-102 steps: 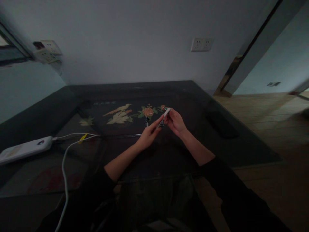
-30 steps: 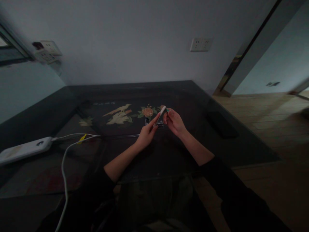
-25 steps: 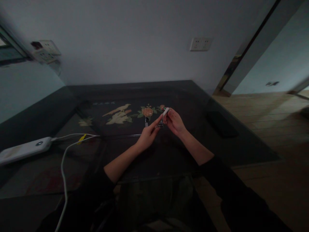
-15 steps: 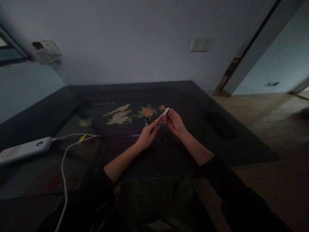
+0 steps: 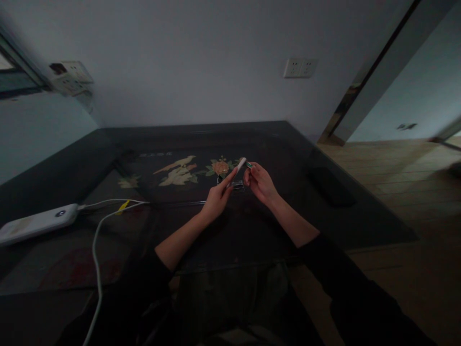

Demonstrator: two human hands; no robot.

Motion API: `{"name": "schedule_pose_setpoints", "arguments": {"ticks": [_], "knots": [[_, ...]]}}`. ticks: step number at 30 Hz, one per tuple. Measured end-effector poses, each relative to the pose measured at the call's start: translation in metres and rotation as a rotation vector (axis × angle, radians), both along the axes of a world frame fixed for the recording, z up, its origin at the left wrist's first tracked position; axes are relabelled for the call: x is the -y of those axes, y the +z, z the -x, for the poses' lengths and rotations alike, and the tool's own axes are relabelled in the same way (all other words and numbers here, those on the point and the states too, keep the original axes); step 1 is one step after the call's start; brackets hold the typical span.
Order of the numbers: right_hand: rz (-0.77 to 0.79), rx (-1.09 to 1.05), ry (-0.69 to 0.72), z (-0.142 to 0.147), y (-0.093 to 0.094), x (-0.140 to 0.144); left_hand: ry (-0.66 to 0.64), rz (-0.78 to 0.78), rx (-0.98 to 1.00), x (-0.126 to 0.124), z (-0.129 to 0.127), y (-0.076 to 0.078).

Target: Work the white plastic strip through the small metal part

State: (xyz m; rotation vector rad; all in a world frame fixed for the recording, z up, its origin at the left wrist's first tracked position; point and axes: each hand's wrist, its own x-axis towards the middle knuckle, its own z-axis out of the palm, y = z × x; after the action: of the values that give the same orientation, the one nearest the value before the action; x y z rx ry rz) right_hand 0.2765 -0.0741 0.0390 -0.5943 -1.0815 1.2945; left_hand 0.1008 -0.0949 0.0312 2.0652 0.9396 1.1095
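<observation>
My left hand [image 5: 217, 198] holds a slim white stick-shaped object [image 5: 238, 166] upright and tilted, pinched between thumb and fingers. My right hand [image 5: 260, 182] is just to its right, fingers closed on a tiny piece with a green end [image 5: 249, 165] that meets the top of the white object. Both hands hover over the black table [image 5: 273, 144], above its painted flower [image 5: 220, 166] and birds. A small metallic item [image 5: 236, 185] lies on the table under the hands; what it is cannot be made out in the dim light.
A white power bank [image 5: 36, 224] lies at the left with a white cable [image 5: 95, 242] running to the near edge. A dark flat object [image 5: 329, 185] rests on the table's right side. Wall sockets [image 5: 300, 67] sit behind; wooden floor lies to the right.
The white object's top has swung slightly left and up from half a second ago, and the green-ended piece now shows at its tip. Both hands stay in the same spot.
</observation>
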Motion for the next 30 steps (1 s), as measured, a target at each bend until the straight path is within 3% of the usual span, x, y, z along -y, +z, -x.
{"name": "schedule_pose_setpoints", "arguments": {"ticks": [20, 30], "knots": [[-0.004, -0.009, 0.003, -0.0022, -0.0014, -0.0013, -0.106, 0.025, 0.009, 0.0067, -0.0046, -0.0063], [-0.029, -0.001, 0.003, -0.0013, -0.0006, -0.0009, -0.094, 0.012, 0.017, 0.0055, -0.0041, 0.0000]]}}
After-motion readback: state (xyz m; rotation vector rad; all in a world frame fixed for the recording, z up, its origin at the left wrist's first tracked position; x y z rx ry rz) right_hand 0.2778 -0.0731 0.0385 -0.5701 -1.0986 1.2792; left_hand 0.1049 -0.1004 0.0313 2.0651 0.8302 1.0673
